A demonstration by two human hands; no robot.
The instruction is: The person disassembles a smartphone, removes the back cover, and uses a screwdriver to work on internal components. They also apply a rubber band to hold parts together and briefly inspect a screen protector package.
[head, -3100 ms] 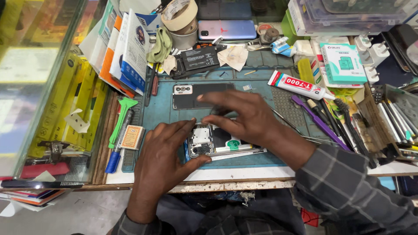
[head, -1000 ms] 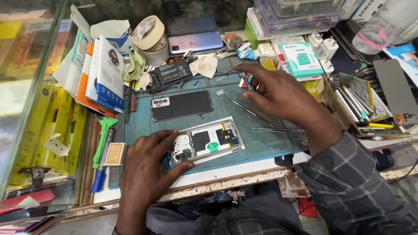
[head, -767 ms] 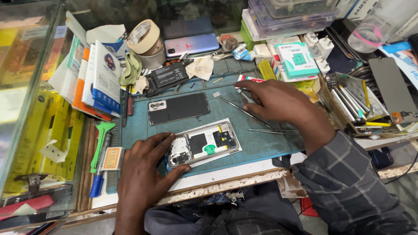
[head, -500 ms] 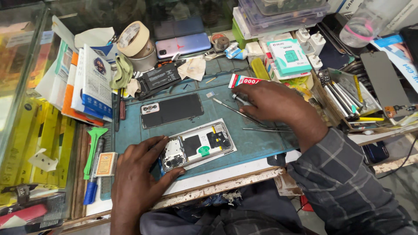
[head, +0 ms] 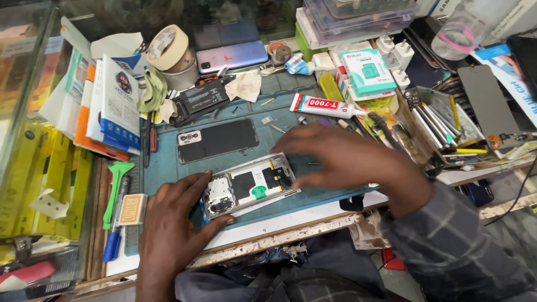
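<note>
Nearest the body, the left hand [head: 170,223] lies flat and open on the blue work mat [head: 168,162], its thumb and fingertips pressed against the near left end of the opened phone [head: 246,185] to pin it, not gripping it. The phone lies face down at the middle of the mat, back cover off, its long axis running from about 8 o'clock to 2 o'clock, a green tab showing among the inner parts. The right hand [head: 341,159] comes in from 4 o'clock and hovers at the phone's right end, fingers loosely curled; it is blurred, and I cannot tell whether it pinches anything small. To do this well, I judge the left hand should keep steady downward pressure at the frame edge only, clear of the bare circuit parts, while the right works lightly at the far end so the phone does not skate on the mat. Beyond the phone, toward 11 o'clock, a dark back cover [head: 218,140] lies flat, well apart. At 9 o'clock a green plastic pry tool [head: 114,190] and a blue-handled tool [head: 113,235] rest just off the mat. Farther, at 1 o'clock, a red and white glue tube [head: 321,105] lies on its side, and at 12 o'clock a battery [head: 200,98], a pink phone [head: 232,56] and a roll of tape [head: 166,47] sit near the back of the bench
</note>
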